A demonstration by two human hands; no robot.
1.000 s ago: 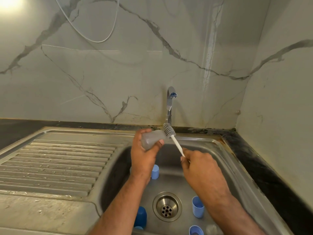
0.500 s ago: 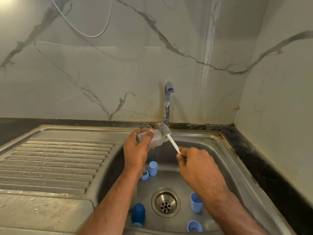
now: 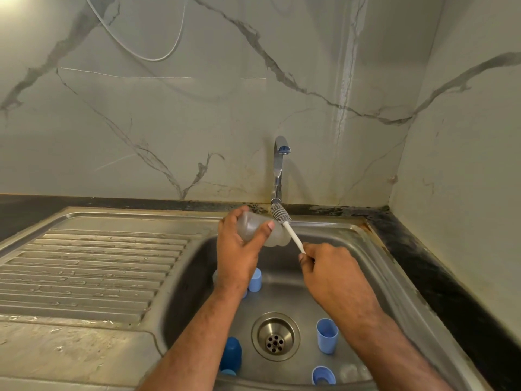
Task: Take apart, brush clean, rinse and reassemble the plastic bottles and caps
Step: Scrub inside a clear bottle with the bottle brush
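Note:
My left hand [image 3: 238,249] grips a clear plastic bottle [image 3: 253,225] lying on its side above the sink basin [image 3: 375,266]. My right hand [image 3: 328,266] holds the white handle of a bottle brush [image 3: 284,224]; its grey bristle head lies against the bottle's right end, just below the tap. Light blue caps lie in the basin: one [image 3: 255,279] behind my left wrist, one [image 3: 327,335] right of the drain, one [image 3: 323,375] at the front edge. A dark blue cap [image 3: 231,354] stands left of the drain.
The chrome tap [image 3: 279,165] rises behind the basin with no water running. A ribbed steel draining board [image 3: 84,266] spreads to the left. The drain [image 3: 275,335] sits mid-basin. Marble walls close in behind and on the right, above a black counter strip [image 3: 439,277].
The bottle has turned in my left hand, its end now reaching further right under the brush head. The right hand and brush stayed roughly in place.

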